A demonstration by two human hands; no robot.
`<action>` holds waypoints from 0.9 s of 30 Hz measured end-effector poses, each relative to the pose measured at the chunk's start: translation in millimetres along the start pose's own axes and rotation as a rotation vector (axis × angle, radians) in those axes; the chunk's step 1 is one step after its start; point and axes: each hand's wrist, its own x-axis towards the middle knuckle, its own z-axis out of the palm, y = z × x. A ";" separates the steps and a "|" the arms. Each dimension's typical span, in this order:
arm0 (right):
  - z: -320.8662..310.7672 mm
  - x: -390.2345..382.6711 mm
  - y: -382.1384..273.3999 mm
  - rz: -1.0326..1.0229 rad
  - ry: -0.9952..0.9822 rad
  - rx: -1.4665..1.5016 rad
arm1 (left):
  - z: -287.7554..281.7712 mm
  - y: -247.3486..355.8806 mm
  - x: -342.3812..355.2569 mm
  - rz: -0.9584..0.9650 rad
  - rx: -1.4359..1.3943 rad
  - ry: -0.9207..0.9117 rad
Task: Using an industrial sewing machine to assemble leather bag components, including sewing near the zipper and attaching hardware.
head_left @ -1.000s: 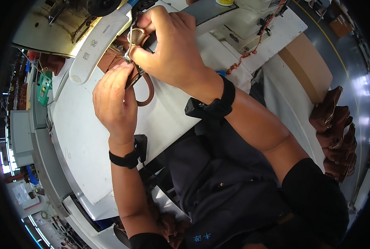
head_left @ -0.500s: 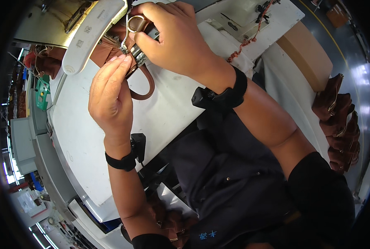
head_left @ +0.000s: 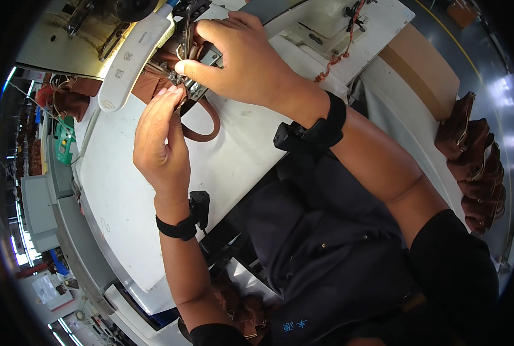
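A brown leather piece (head_left: 154,82), perhaps part of a bag, lies under the head of a sewing machine (head_left: 189,29). A brown leather strap (head_left: 212,128) loops out of it over the white tabletop. My left hand (head_left: 163,138) has its fingers pressed together, their tips pinching the leather edge beside the presser foot. Across from it my right hand (head_left: 240,60) curls round the far side of the work, thumb and finger closed on the leather by a pale metal ring (head_left: 180,53). The needle point and the exact grip are partly hidden.
A long grey-white lamp (head_left: 131,62) hangs over the left of the work. The white tabletop (head_left: 124,190) spreads below my hands. Brown leather bags (head_left: 473,164) are piled at the right, beside a cardboard box (head_left: 421,72). A twisted reddish cord (head_left: 333,64) dangles near the machine's base.
The metal ring, held up in plain sight before, now shows only in part beside the machine's foot. My right hand has shifted slightly against the work; the whole view has moved a little.
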 end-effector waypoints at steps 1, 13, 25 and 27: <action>0.7 -0.3 0.0 0.019 -0.018 -0.019 | 1.7 -0.5 -1.2 -0.031 -0.018 0.029; -10.6 4.9 -9.2 0.170 -0.205 0.007 | 2.7 -2.7 -2.0 -0.016 -0.018 0.026; -4.4 -2.5 -7.9 0.050 -0.014 -0.063 | 10.6 -0.7 -2.6 -0.002 -0.016 0.088; -3.2 -2.4 -11.0 0.053 -0.004 -0.051 | 7.7 -0.4 -0.4 0.024 -0.005 0.085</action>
